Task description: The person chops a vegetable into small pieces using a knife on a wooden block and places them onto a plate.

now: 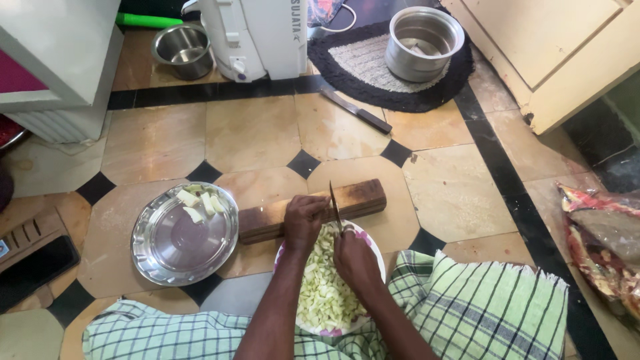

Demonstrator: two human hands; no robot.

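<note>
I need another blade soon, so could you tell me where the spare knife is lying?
In the head view, the spare knife lies on the floor tiles beside the dark mat, beyond the wooden board.

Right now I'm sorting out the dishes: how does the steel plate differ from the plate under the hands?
The steel plate is bare shiny metal; the white plate has a pinkish pattern at its rim. The steel plate holds a few large pale green pieces at its far edge; the white plate is heaped with small chopped pieces. The steel plate lies open; the white plate sits partly under both hands. Both are round and rest on the tiled floor.
</note>
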